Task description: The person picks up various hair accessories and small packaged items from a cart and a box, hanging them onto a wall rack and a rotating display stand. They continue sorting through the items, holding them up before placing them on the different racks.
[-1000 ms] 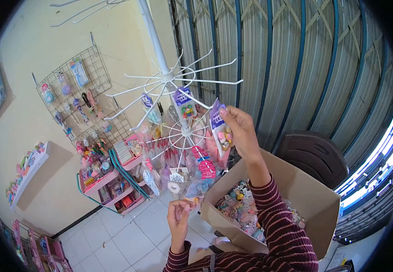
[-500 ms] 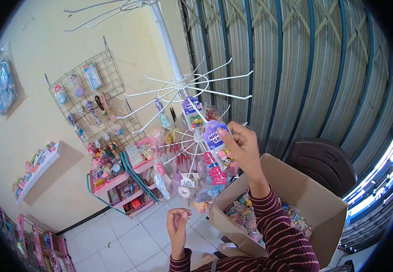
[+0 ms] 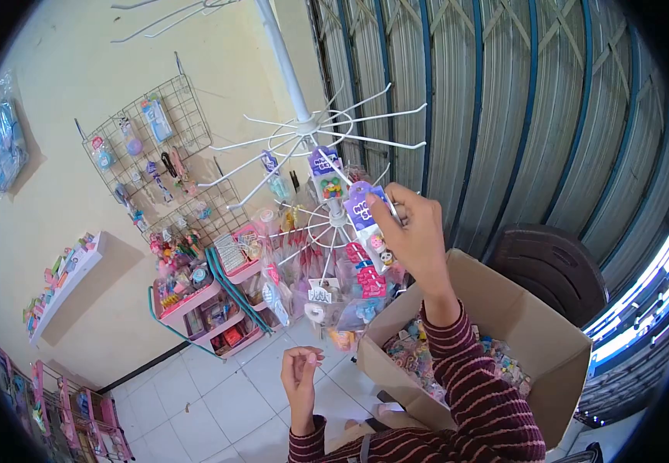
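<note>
My right hand [image 3: 417, 231] is closed on a small carded pack [image 3: 367, 212] with a purple header and little character figures below. The pack's top is right at the tip of a white hook on the rotating display rack [image 3: 306, 127]. A matching carded pack [image 3: 326, 174] hangs on the rack just behind it, to the left. Down below, over the floor, my left hand [image 3: 300, 376] has its fingers curled and thumb tip against them; I cannot make out anything held there.
An open cardboard box [image 3: 496, 293] full of small packaged items stands at the right, before a brown plastic chair [image 3: 554, 266]. Bagged accessories [image 3: 369, 278] hang on the rack's lower tier. A pink cart [image 3: 192, 301], wire grid [image 3: 149, 116] and white shelf [image 3: 72, 278] line the wall.
The whole view has shifted slightly, with the rack appearing higher. My right hand still holds the pack at the hook, now turned a little more upright. My left hand stays low and curled.
</note>
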### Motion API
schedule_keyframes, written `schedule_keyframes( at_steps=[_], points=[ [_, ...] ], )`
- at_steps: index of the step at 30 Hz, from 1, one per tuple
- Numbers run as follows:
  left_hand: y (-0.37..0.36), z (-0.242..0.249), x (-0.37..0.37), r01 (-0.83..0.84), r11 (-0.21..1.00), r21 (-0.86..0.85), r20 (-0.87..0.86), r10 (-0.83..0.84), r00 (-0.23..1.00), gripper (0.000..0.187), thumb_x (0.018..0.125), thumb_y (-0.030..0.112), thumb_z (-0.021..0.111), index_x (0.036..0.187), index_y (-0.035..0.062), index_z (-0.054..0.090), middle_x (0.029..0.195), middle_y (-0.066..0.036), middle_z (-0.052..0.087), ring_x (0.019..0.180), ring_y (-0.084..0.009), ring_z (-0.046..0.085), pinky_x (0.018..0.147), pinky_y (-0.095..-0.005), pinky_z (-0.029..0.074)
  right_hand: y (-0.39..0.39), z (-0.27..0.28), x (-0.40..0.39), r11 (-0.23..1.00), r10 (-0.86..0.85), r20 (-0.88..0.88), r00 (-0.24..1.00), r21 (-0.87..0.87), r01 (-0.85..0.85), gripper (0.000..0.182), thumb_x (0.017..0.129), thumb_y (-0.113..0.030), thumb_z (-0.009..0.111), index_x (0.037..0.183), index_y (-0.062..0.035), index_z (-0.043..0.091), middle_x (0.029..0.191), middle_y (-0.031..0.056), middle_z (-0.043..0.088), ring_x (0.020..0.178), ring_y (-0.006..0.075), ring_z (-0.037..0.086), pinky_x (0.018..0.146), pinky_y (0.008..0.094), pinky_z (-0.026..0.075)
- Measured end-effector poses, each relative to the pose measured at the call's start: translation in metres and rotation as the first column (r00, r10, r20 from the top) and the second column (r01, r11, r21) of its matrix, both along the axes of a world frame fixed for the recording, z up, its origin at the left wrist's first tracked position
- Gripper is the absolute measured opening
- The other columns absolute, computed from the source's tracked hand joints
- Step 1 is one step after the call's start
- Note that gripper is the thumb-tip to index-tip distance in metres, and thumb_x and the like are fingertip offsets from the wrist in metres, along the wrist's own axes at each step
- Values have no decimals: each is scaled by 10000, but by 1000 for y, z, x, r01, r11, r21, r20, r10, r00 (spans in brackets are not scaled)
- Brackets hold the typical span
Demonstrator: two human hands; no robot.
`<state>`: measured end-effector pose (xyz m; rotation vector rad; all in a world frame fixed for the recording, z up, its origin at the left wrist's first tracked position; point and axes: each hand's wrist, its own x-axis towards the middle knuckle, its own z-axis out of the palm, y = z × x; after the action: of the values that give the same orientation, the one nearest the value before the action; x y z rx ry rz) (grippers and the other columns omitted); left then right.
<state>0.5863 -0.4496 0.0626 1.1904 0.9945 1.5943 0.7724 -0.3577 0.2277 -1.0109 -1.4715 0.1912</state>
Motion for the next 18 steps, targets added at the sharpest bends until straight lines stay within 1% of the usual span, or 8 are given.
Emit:
schedule_keyframes(
  at_steps=[2,7,11,13,14,15,17,18],
  points=[
    [-1,-1,-2,12,1000,5,-4,-12,1000,104,792,83,484,858,20,433,836,-85,527,734,-125,498,643,-223,396,1,1,1,999,26,-35,999,-45,-28,199,746,-119,538,625,22,467,407,75,314,383,70,254,355,260,218],
    [-2,-1,-5,2,1000,-7,23,-2,1000,101,793,86,485,852,22,435,833,-86,526,730,-121,494,644,-223,393,5,3,2,967,223,-220,950,-76,-245,173,745,-115,538,669,39,514,435,41,444,391,22,341,353,231,247],
    [0,1,-7,1,1000,-10,5,-1,1000,99,794,91,485,846,22,437,830,-87,524,724,-123,494,642,-223,392,7,5,-3,955,236,-239,942,-121,-270,175,745,-114,534,669,43,517,445,61,457,395,34,350,363,242,268],
    [2,0,-7,-4,1000,7,5,4,1000,103,794,99,487,840,21,437,829,-87,525,723,-123,494,641,-221,390,18,-1,-5,989,122,-94,988,-72,-129,169,745,-113,532,687,46,521,438,82,442,402,54,372,378,255,286],
    [2,0,-7,-1,1000,3,4,1,1000,103,794,99,487,840,21,437,829,-87,525,723,-123,494,641,-221,390,32,-9,-5,997,68,-26,997,-22,-69,194,750,-143,528,681,38,521,443,123,442,405,135,446,404,293,320],
    [3,0,-6,-4,1000,7,3,4,1000,103,794,99,487,836,20,436,822,-89,523,719,-125,492,639,-222,389,46,-14,-7,998,62,-29,998,-27,-62,194,750,-143,528,681,38,521,443,123,442,405,135,446,404,293,320],
    [5,0,-4,14,1000,-7,-11,-14,1000,103,793,99,487,832,18,435,816,-91,521,716,-128,490,637,-224,388,69,-16,-14,993,-37,44,998,111,32,248,759,-200,520,659,27,519,492,170,464,453,240,505,428,344,342],
    [7,-1,-2,35,999,33,-17,-34,999,94,792,90,482,828,18,434,808,-93,518,711,-130,486,638,-227,386,78,-14,-15,999,-15,50,999,42,13,271,751,-229,523,650,22,522,526,187,484,497,280,519,454,368,361]
  ],
)
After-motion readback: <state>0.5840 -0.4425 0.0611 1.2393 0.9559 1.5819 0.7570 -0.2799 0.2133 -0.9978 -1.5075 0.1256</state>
